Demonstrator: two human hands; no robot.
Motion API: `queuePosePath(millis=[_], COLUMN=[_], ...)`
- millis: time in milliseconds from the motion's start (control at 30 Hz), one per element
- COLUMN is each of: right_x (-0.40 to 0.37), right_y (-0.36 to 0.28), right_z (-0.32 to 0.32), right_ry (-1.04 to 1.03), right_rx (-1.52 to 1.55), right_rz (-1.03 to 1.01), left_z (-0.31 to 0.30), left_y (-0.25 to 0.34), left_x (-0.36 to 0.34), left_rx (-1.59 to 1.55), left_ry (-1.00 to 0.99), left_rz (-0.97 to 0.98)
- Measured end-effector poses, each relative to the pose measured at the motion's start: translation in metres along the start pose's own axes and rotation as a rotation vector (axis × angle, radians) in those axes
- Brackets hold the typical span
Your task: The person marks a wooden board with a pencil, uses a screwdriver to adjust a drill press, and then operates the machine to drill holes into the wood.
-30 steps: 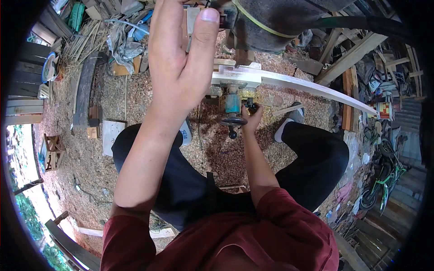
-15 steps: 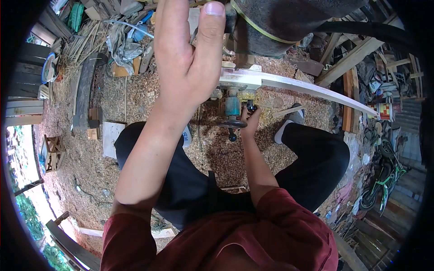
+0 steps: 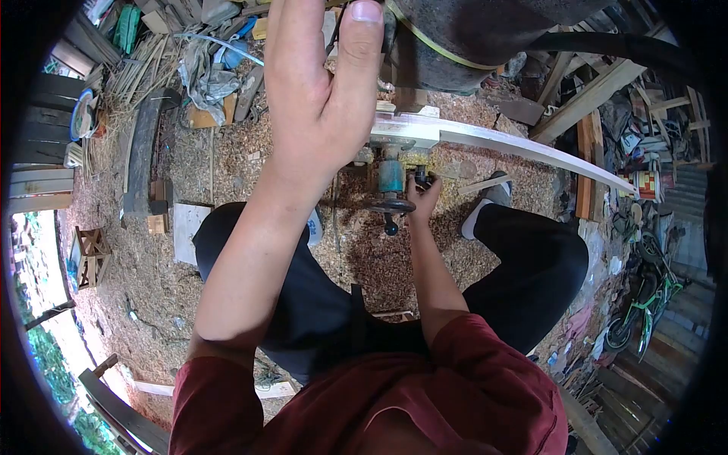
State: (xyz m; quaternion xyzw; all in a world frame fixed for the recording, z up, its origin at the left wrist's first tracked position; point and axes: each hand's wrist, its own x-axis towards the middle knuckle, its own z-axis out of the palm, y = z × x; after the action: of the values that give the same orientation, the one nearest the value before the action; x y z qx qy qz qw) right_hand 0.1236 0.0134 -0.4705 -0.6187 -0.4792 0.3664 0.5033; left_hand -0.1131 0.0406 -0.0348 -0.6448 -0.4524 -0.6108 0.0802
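Observation:
My left hand (image 3: 322,106) is raised close to the camera, its thumb stretched upward and apart from the fingers. The fingertips run past the top edge, so anything they touch there is hidden. Lower down, my right hand (image 3: 425,199) is closed around a black knob (image 3: 419,176) of the machine. Beside it are a teal cylindrical part (image 3: 390,176) and a dark handwheel (image 3: 387,205) with a ball-ended handle (image 3: 390,227). A long, curved pale wooden piece (image 3: 523,145) lies across the machine, reaching to the right. Above it is the dark machine body (image 3: 455,45) with a yellow-green band.
Wood shavings (image 3: 379,265) cover the ground around my legs. A dark beam (image 3: 144,152) and a white board (image 3: 189,231) lie left. Timber planks (image 3: 588,167) and a small green bike (image 3: 644,303) are at right. A thick black hose (image 3: 607,47) leads off the machine.
My left hand has shifted slightly right and down. My right hand stays at the knob with a small shift. The curved wooden piece looks unmoved.

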Motion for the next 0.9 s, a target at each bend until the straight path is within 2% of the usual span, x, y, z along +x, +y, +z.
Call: queuePosePath(millis=[100,167,200,267,400,467,500,567,633,900], right_x=[-0.003,-0.001,0.001,0.005,-0.002,-0.005,-0.002,0.003,0.003,0.004], right_y=[-0.024,-0.030,-0.021,0.007,-0.030,-0.045,-0.030,0.020,0.012,-0.007], right_z=[-0.003,-0.011,-0.014,-0.020,-0.016,-0.014,-0.012,-0.007,-0.009,-0.010], right_ry=[0.063,0.019,0.018,-0.103,-0.083,-0.073,-0.072,-0.037,-0.051,-0.043], right_rx=[-0.038,0.506,0.507,0.621,0.472,0.428,0.429,0.295,0.237,-0.008], right_rz=[-0.082,0.464,0.464,0.643,0.563,0.444,0.443,0.234,0.217,0.077], left_z=[0.000,-0.002,-0.003,-0.003,-0.001,0.000,0.000,-0.001,-0.003,-0.002], left_y=[-0.002,-0.001,0.000,0.001,0.000,0.001,0.001,0.003,0.007,0.009], left_x=[0.000,0.000,0.000,0.000,0.000,0.000,0.000,0.000,-0.001,-0.002], left_rx=[-0.005,0.005,0.026,0.046,0.035,0.028,0.030,0.034,0.055,0.048], left_ry=[0.006,0.001,0.002,0.002,0.008,0.014,0.014,0.014,-0.007,-0.008], left_rz=[0.021,0.027,0.020,0.013,0.040,0.050,0.055,0.060,0.005,0.003])
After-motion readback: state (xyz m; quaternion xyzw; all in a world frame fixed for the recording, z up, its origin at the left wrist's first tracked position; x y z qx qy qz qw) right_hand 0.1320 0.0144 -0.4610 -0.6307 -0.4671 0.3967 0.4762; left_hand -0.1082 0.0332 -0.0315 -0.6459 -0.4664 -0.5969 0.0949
